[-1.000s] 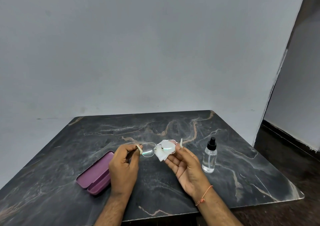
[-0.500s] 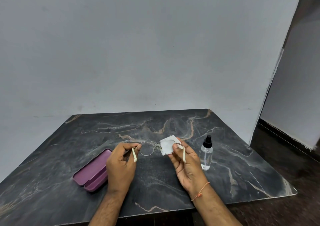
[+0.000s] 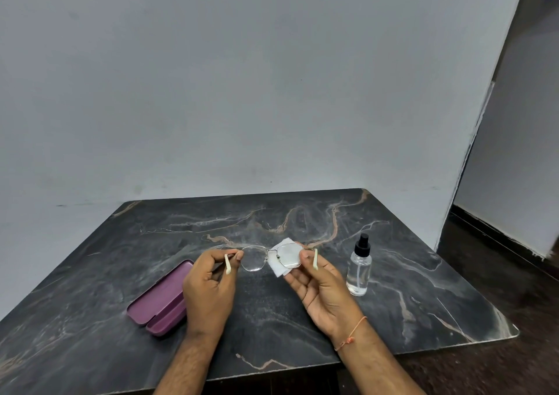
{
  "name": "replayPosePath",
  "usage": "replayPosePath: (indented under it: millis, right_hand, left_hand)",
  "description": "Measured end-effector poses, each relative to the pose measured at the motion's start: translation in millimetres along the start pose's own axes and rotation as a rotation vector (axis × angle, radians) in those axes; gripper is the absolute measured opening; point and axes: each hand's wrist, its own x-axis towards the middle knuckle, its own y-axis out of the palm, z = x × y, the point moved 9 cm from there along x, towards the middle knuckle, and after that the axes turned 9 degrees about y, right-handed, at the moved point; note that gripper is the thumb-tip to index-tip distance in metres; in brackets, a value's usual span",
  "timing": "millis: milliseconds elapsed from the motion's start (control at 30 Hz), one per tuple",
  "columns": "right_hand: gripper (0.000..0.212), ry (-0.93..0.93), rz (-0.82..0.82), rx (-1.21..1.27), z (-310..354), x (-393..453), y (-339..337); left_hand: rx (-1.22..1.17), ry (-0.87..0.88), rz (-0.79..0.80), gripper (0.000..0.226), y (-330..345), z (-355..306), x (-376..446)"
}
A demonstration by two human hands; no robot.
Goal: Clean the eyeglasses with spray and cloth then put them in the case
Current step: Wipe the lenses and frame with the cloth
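Thin-rimmed eyeglasses [image 3: 254, 258] with pale temple tips hang above the middle of the dark marble table [image 3: 302, 319]. My left hand [image 3: 208, 285] pinches the frame at its left hinge. My right hand [image 3: 320, 285] holds a small white cloth [image 3: 279, 269] against the right lens, thumb on the near side and fingers behind. A clear spray bottle [image 3: 359, 269] with a black nozzle stands upright just right of my right hand. The purple glasses case [image 3: 160, 297] lies open on the table to the left, partly hidden behind my left hand.
A plain grey wall rises right behind the table. The table's right edge [image 3: 472, 279] drops to a dark floor [image 3: 514, 273], with a doorway opening at the far right.
The glasses tilted so the temple tips point down toward me. My right thumb shifted on the cloth over the right lens. The view drifted slightly.
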Motion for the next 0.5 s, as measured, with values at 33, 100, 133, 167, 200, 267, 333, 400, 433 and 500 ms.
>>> replayPosePath:
  millis: [33, 100, 133, 167, 200, 267, 333, 400, 433, 500]
  right_hand:
    - [0.037, 0.009, 0.004, 0.013, -1, 0, 0]
    - [0.038, 0.003, -0.004, 0.032, 0, 2, -2]
    - [0.040, -0.013, -0.018, 0.039, 1, 3, -3]
    - [0.042, -0.036, -0.035, 0.050, 4, 3, -5]
    - [0.042, -0.062, -0.050, 0.061, 6, 4, -8]
    - [0.043, -0.096, -0.067, 0.082, 9, 6, -14]
    - [0.044, -0.086, -0.054, 0.090, 8, 7, -15]
    - [0.049, -0.044, -0.025, 0.086, 3, 8, -14]
    - [0.052, -0.018, -0.010, 0.083, 0, 8, -12]
    - [0.056, 0.025, 0.014, 0.075, -5, 9, -12]
  left_hand:
    - [0.001, -0.003, 0.001, 0.006, 0, 1, 0]
    - [-0.006, 0.000, 0.001, 0.006, 0, 0, 1]
    - [-0.009, 0.007, 0.003, 0.006, 0, -3, 1]
    - [-0.012, 0.013, 0.008, 0.007, 1, -5, 1]
    - [-0.015, 0.017, 0.015, 0.007, 2, -7, 1]
    - [-0.017, 0.013, 0.031, 0.008, 6, -6, -1]
    - [-0.023, 0.000, 0.033, 0.008, 6, -5, -2]
    - [-0.024, -0.003, 0.032, 0.006, 6, -4, -1]
    - [-0.023, -0.005, 0.032, 0.006, 5, -3, -1]
    - [-0.029, -0.017, 0.025, 0.006, 4, -1, -1]
